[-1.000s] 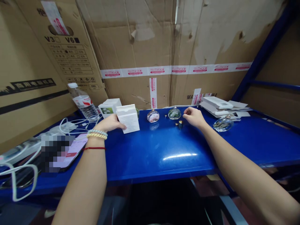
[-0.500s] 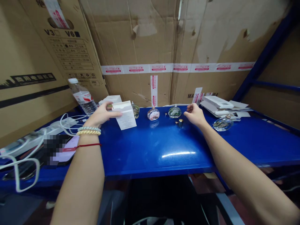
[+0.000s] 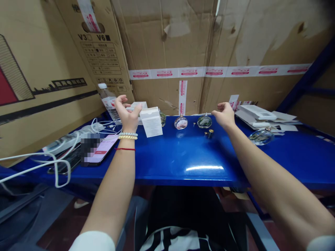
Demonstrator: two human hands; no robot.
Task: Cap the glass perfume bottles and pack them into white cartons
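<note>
My left hand (image 3: 127, 111) is open beside a small white paper box (image 3: 152, 123), thumb and fingers apart. The box stands upright on the blue table and shows fine print on its front. My right hand (image 3: 225, 114) hovers over the table with fingers loosely curled, thumb apart, and nothing visible in it. Near it stand a round glass perfume bottle (image 3: 204, 121) with a green pattern and a small dark cap with a gold top (image 3: 210, 134). A pink-patterned perfume bottle (image 3: 180, 122) is at the middle. Another bottle (image 3: 162, 119) is partly hidden behind the box.
At right, a perfume bottle (image 3: 261, 136) lies before stacked flattened white boxes (image 3: 258, 116). At left are a water bottle (image 3: 110, 104), a power strip (image 3: 62, 141) with white cables, and phones (image 3: 104, 150). Another white box (image 3: 138, 105) stands behind. Cardboard (image 3: 162, 52) walls the back.
My left hand has let go of the white box and drawn slightly away from it; the box now stands on the table. My right hand stays near the green-patterned bottle. The view has shifted left.
</note>
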